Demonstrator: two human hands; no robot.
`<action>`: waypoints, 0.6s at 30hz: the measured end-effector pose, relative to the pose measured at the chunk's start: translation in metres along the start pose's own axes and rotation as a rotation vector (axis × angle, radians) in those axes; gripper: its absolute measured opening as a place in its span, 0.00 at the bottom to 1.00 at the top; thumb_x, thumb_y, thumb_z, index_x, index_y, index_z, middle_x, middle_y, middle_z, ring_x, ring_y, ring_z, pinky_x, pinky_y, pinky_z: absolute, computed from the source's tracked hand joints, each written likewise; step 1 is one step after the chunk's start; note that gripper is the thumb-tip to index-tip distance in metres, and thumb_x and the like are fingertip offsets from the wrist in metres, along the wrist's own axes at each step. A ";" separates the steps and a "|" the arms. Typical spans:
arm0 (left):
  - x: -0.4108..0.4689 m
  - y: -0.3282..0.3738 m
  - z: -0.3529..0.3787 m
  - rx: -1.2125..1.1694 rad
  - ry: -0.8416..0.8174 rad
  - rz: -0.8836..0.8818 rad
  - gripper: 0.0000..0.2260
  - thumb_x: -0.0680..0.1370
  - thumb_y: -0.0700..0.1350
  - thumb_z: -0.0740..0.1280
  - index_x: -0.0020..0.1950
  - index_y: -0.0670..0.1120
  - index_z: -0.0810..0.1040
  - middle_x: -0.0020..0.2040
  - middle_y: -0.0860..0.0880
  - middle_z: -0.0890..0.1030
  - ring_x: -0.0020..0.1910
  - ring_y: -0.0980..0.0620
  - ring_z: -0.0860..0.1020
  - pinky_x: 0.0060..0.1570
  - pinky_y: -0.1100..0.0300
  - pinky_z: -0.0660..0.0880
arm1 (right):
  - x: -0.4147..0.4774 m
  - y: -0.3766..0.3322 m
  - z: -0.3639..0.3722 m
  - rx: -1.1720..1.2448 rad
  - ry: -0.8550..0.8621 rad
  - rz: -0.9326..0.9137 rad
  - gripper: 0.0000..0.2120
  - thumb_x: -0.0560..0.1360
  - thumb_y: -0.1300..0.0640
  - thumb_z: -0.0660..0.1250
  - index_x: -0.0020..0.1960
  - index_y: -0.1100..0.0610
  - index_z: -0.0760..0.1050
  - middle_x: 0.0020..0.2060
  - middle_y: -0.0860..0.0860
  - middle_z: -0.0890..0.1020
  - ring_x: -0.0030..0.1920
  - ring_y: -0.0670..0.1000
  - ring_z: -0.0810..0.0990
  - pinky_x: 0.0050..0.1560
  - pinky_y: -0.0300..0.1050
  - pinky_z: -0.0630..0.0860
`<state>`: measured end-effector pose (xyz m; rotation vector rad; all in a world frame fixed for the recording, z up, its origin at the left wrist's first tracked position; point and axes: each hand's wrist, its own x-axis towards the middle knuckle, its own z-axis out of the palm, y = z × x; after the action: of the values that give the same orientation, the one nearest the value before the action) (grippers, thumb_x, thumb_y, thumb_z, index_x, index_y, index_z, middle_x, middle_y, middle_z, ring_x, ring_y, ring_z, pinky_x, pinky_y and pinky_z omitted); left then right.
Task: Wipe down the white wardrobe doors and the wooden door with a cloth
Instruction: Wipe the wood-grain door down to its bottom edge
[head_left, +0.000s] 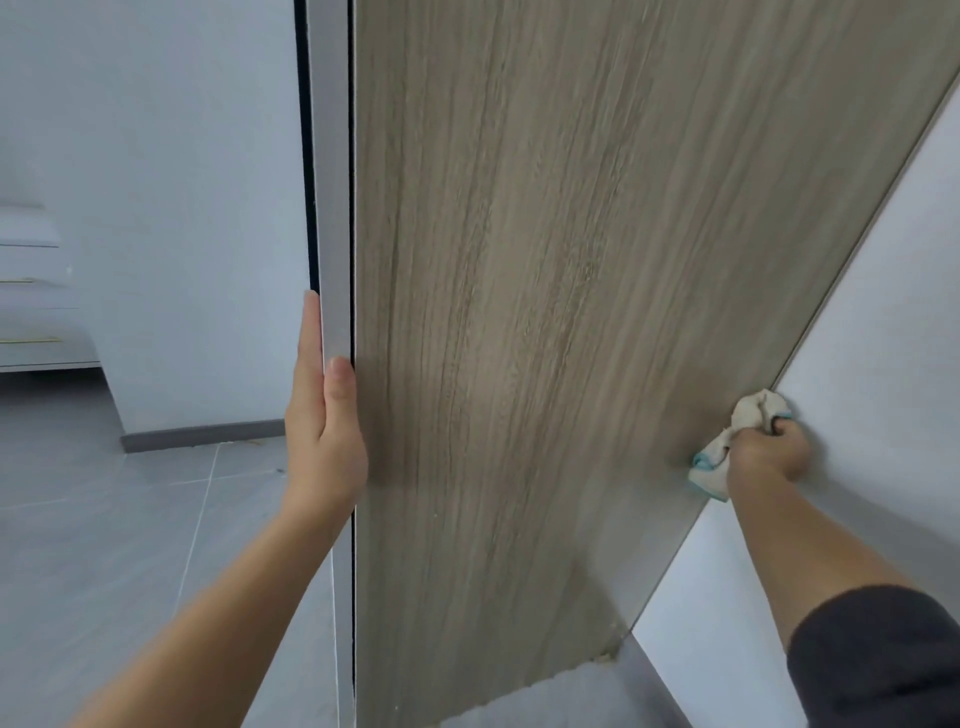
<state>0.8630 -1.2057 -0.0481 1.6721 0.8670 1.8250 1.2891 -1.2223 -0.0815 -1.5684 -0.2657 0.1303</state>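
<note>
Filling the view, the wooden door (545, 312) — left hand (324, 436) gripping its edge, right hand (769, 452) clutching cloth (727, 452).

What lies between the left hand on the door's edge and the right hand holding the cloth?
In the head view, only the bare face of the wooden door lies between the left hand and the right hand gripping the cloth.

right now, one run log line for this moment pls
phase: wiping wooden door | left hand: gripping door edge | right hand: cloth bunched, at door's right edge
</note>
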 end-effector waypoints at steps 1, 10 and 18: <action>-0.001 0.000 0.000 0.004 0.004 0.000 0.22 0.84 0.47 0.48 0.80 0.48 0.54 0.78 0.53 0.59 0.77 0.56 0.56 0.76 0.46 0.55 | 0.000 -0.002 0.002 0.034 0.030 0.018 0.10 0.78 0.64 0.60 0.54 0.52 0.71 0.42 0.50 0.74 0.41 0.50 0.72 0.38 0.38 0.71; -0.001 0.003 0.001 -0.007 -0.007 -0.008 0.21 0.86 0.44 0.47 0.80 0.49 0.53 0.79 0.55 0.58 0.77 0.59 0.54 0.77 0.49 0.53 | -0.064 0.002 0.013 0.049 0.027 -0.076 0.09 0.70 0.62 0.63 0.44 0.49 0.74 0.42 0.52 0.80 0.39 0.52 0.76 0.37 0.40 0.74; 0.003 -0.001 -0.009 -0.037 -0.100 0.012 0.22 0.85 0.42 0.48 0.80 0.46 0.51 0.80 0.53 0.55 0.78 0.58 0.52 0.77 0.50 0.52 | -0.211 0.009 0.029 -0.003 -0.245 -0.331 0.13 0.68 0.70 0.66 0.43 0.54 0.68 0.44 0.56 0.75 0.43 0.52 0.75 0.42 0.39 0.69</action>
<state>0.8533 -1.2043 -0.0474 1.7332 0.7783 1.7380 1.0788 -1.2472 -0.1089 -1.4901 -0.7127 0.0625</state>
